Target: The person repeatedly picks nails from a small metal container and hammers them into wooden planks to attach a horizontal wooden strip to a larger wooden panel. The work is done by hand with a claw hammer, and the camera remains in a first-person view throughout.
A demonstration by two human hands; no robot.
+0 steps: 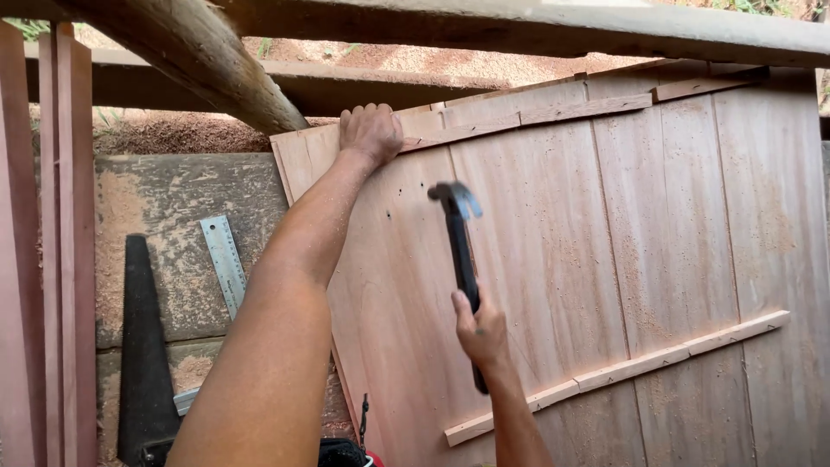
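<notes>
Head view: I see the left hand (370, 131) gripping the top edge of a plank panel (553, 251). Right hand (481, 332) holds a black hammer (460, 251), head raised just off the boards. Steel ruler (224, 263) and handsaw (143, 363) lie at left.

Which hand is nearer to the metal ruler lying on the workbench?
Left. The left hand grips the wooden panel's top edge, up and right of the ruler; the right hand, holding the hammer, is farther right.

Daylit outdoor spot: log beams (199, 65) above, reddish soil (164, 134) behind.
</notes>
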